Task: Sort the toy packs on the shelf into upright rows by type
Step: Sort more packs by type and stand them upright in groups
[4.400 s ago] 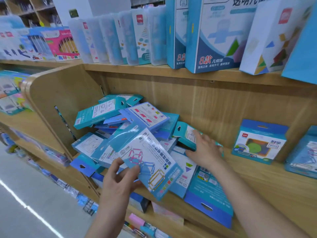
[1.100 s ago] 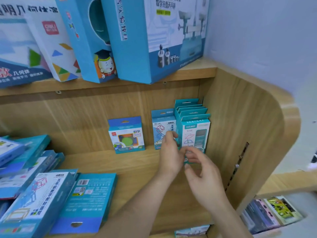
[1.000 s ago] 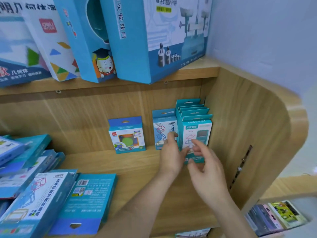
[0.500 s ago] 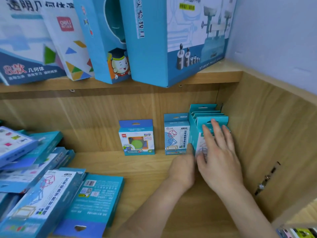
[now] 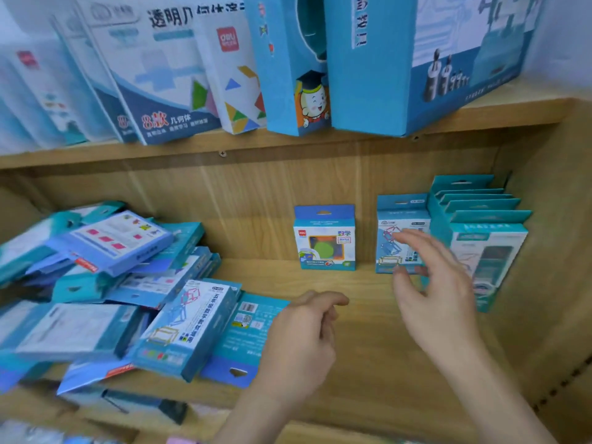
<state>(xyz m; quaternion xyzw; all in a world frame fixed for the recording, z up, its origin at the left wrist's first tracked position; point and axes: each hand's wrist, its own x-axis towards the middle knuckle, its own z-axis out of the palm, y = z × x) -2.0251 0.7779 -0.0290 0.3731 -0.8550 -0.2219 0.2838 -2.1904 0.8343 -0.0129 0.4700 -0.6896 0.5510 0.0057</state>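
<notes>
1. Hovering over the wooden shelf (image 5: 368, 341), a person's left hand (image 5: 301, 341) held nothing, its fingers loosely curled, just beside two packs lying flat.
2. The right hand (image 5: 439, 293) was raised with fingers spread and relaxed, also empty, in front of a single upright frame-shape pack (image 5: 389, 238). Motion blur left it unclear whether the fingertips touched that pack.
3. An upright row of teal packs (image 5: 487, 238) stood one behind another at the shelf's right end, close to the side wall and just beside the frame-shape pack.
4. A small blue box (image 5: 325, 238) showing a green disc stood upright against the back panel, apart to the left of the frame-shape pack.
5. Unsorted toy packs lay in a loose heap (image 5: 105, 245) at the left end of the shelf, overlapping at odd angles.
6. At the heap's near edge, a cube-frame pack (image 5: 189, 328) lay face up, and a barcode-side pack (image 5: 253, 341) lay beside it with its back showing.
7. Large boxes (image 5: 378, 75) stood leaning on the shelf above.
</notes>
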